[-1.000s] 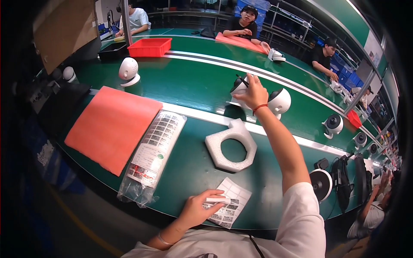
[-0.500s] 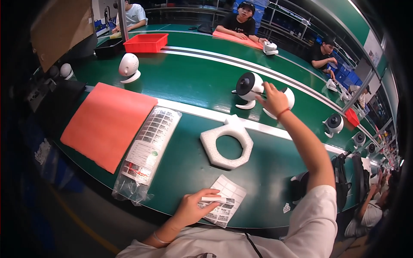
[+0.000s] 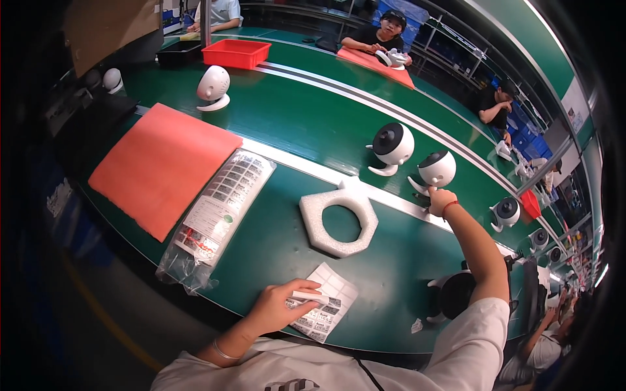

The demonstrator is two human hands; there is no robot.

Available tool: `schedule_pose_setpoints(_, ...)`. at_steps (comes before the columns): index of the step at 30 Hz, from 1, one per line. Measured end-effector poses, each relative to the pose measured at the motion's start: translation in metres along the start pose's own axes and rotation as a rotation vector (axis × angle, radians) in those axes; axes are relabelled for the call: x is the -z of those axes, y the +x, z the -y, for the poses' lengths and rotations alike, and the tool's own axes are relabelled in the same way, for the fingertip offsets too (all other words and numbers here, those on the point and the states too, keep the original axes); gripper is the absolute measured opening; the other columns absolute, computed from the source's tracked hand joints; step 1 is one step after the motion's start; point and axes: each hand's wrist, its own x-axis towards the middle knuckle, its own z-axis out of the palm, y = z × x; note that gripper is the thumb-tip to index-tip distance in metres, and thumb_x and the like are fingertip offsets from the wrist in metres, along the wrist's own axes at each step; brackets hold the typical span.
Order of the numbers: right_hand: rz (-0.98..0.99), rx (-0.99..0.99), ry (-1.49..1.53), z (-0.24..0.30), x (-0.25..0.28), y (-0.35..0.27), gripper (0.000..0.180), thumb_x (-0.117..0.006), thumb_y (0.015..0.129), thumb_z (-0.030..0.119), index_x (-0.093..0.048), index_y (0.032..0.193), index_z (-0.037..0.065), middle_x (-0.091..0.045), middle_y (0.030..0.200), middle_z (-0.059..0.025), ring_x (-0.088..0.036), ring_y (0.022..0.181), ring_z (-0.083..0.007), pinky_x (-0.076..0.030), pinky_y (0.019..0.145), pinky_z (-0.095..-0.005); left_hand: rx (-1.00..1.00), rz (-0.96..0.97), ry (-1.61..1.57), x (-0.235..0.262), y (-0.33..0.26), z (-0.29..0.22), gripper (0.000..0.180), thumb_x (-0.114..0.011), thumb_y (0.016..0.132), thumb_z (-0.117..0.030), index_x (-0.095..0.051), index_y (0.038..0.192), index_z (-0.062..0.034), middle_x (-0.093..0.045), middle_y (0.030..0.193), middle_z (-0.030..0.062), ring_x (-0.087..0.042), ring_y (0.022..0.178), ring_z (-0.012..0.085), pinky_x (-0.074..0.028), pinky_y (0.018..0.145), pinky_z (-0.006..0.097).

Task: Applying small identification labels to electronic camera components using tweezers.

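Factory assembly line, electronics type. Long green conveyor belt [image 3: 306, 124] with white lane stripes runs the length of the room; identical round white camera units [image 3: 391, 146] stand spaced along it. Several seated workers [image 3: 385, 32] face the belt on the far side, each at a station with an orange-red mat [image 3: 156, 163]. Red parts bin [image 3: 236, 52], white foam holder [image 3: 339, 218], bagged label sheets [image 3: 218, 212] on the work surface. Shelving racks [image 3: 450, 39] behind.
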Motion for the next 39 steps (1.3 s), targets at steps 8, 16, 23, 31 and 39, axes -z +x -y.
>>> schedule_pose_setpoints(8, -0.427, -0.057, 0.046, -0.011, -0.002, -0.010, 0.034, -0.072, 0.071, 0.030, -0.063, 0.096, 0.009, -0.069, 0.090, -0.0132, -0.068, 0.082, -0.0315, -0.055, 0.069, -0.0438, 0.020, 0.000, 0.015, -0.003, -0.001, 0.002, 0.032, -0.075, 0.081, -0.010, -0.065, 0.110, -0.0016, -0.072, 0.101, 0.0118, -0.070, 0.093, 0.0196, -0.054, 0.080, 0.029)
schedule_pose_setpoints(16, -0.487, 0.164, 0.295, -0.036, 0.076, -0.099, 0.028, -0.076, 0.071, 0.029, -0.066, 0.086, 0.008, -0.064, 0.073, -0.0156, -0.064, 0.072, -0.0350, -0.049, 0.065, -0.0440, -0.003, -0.012, -0.023, 0.001, 0.001, 0.001, 0.035, -0.075, 0.080, -0.012, -0.064, 0.112, -0.0044, -0.072, 0.100, 0.0126, -0.071, 0.093, 0.0223, -0.054, 0.078, 0.031)
schedule_pose_setpoints(23, -0.510, 0.625, 0.837, 0.059, 0.139, -0.170, 0.024, -0.078, 0.077, 0.012, -0.064, 0.091, -0.001, -0.058, 0.071, -0.0075, -0.051, 0.061, -0.0123, -0.043, 0.057, -0.0274, 0.000, -0.122, -0.188, -0.002, 0.002, 0.005, 0.027, -0.073, 0.082, -0.005, -0.059, 0.104, -0.0018, -0.071, 0.095, 0.0098, -0.067, 0.088, 0.0137, -0.053, 0.077, 0.028)
schedule_pose_setpoints(31, -0.279, 0.743, 0.934, 0.125, 0.116, -0.150, 0.030, -0.079, 0.076, 0.019, -0.063, 0.094, 0.000, -0.060, 0.073, -0.0124, -0.058, 0.063, -0.0205, -0.047, 0.060, -0.0334, -0.034, -0.185, -0.320, -0.008, -0.004, -0.006, 0.024, -0.070, 0.084, -0.002, -0.058, 0.105, -0.0010, -0.071, 0.101, 0.0111, -0.064, 0.091, 0.0104, -0.052, 0.080, 0.026)
schedule_pose_setpoints(39, -0.695, 0.436, 0.919, 0.135, 0.127, -0.202, 0.049, -0.086, 0.068, 0.024, -0.061, 0.105, 0.004, -0.060, 0.079, -0.0090, -0.061, 0.071, -0.0230, -0.048, 0.064, -0.0340, -0.120, -0.298, -0.383, 0.005, 0.012, -0.026, 0.014, -0.074, 0.083, -0.004, -0.068, 0.095, 0.0003, -0.070, 0.087, 0.0036, -0.063, 0.078, 0.0064, -0.051, 0.069, 0.021)
